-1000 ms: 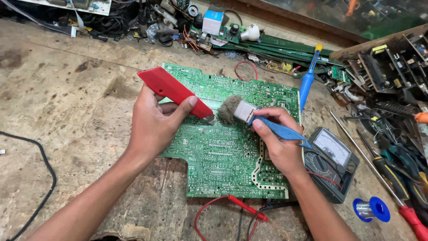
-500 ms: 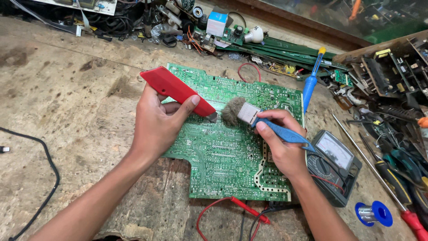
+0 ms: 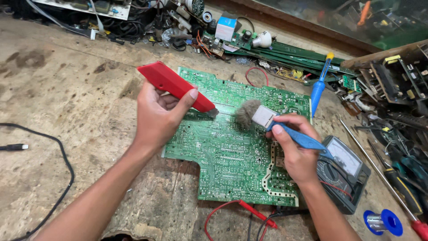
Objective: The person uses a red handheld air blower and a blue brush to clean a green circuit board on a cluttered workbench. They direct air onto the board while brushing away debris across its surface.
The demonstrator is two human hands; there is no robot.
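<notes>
In the head view, the green circuit board [image 3: 232, 147] lies flat on the worn table [image 3: 67, 98] at the centre of the frame, solder side up. The left hand [image 3: 158, 114] is closed around a red tool [image 3: 174, 85], whose dark tip touches the board just left of the brush head. The right hand [image 3: 296, 149] grips the blue handle of a small brush [image 3: 256, 115], its grey bristles resting on the board near its upper middle. The risks here look modest but real. The tool's tip, if pressed hard or allowed to skid, could scratch a trace or bridge two solder joints. The board is not clamped, so a firm stroke of the brush could push it toward the clutter in the upper right of the frame. Loosened dust could settle back among the joints. To the lower right, a multimeter [image 3: 343, 172] sits just beside the right wrist, and its red probe lead [image 3: 249, 209] lies at the board's lower edge; a sweeping forearm could snag the lead or knock the meter.
</notes>
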